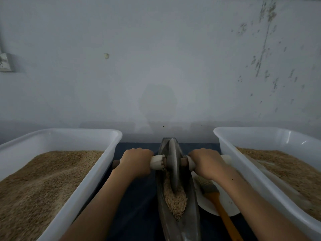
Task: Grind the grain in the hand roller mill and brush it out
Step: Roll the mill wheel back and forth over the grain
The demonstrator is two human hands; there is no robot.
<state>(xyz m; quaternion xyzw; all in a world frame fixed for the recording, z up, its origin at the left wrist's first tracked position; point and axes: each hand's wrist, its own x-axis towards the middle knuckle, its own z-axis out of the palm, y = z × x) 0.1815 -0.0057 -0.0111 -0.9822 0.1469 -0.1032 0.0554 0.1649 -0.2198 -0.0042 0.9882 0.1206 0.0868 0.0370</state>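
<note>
Both forearms reach forward, left hand (136, 161) and right hand (206, 162) fingers curled round the axle (157, 161).

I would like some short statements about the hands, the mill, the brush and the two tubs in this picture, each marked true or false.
1. Both hands grip the axle handles of the grinding wheel. True: the left hand and the right hand each hold one side.
2. The trough is empty. False: grain lies in it, under and in front of the wheel.
3. The brush is in the right hand. False: it lies on the white plate, beside the trough.
4. Both white tubs hold grain. True: the left tub and the right tub are partly filled.
5. The wheel lies flat on the cloth. False: it stands upright in the trough.
</note>
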